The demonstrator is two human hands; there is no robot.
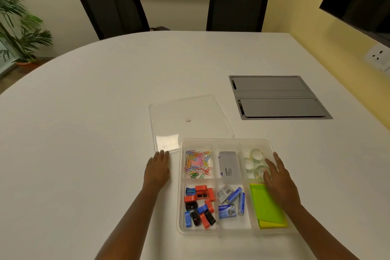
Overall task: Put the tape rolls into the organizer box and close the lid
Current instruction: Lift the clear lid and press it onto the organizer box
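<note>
A: Any writing you can read?

B: "camlin" on the grey pack in the far middle compartment, and "kangaro" on a blue staple box nearer the person.

A: And the tape rolls?

B: Three small clear tape rolls lie together in the far right compartment of the organizer box, a transparent divided tray. Its clear lid lies flat on the white table, just beyond the box's far left corner.

A: The hands?

B: The right hand is spread open over the rolls, holding nothing. The left hand lies flat, fingertips at the lid's near edge, grasping nothing.
</note>
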